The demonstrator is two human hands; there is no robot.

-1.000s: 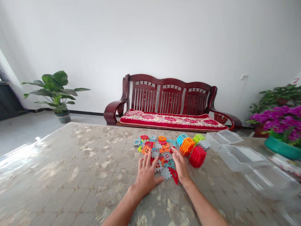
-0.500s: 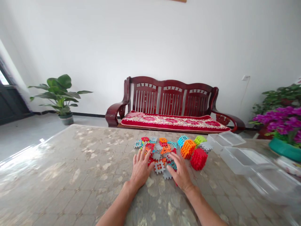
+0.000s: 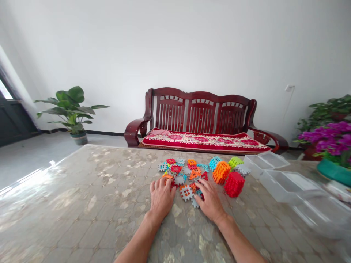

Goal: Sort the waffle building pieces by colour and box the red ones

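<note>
A loose pile of flat interlocking plastic pieces [image 3: 179, 179] in grey, orange, red and blue lies on the table. My left hand [image 3: 161, 197] rests palm down at the pile's near left edge, fingers a little bent and apart, holding nothing I can see. Over the pile's right side, my right hand [image 3: 210, 200] has thumb and fingers spread, touching pieces. Between the hands sits an orange-and-grey square piece [image 3: 186, 193]. Right of the pile stand stacks of pieces: an orange stack [image 3: 221, 172], a red stack [image 3: 234, 185], a blue stack [image 3: 214, 163] and a green stack [image 3: 235, 162].
Clear plastic boxes [image 3: 285, 184] stand on the table's right side, with a transparent lid [image 3: 325, 212] nearby. Farther right is a teal pot [image 3: 334, 172] of purple flowers. Beyond the table [image 3: 82, 190] stands a dark red wooden bench [image 3: 199, 113].
My left hand has drawn back slightly toward me and left, uncovering pieces at the pile's left side. My right hand has barely moved. The view has shifted slightly.
</note>
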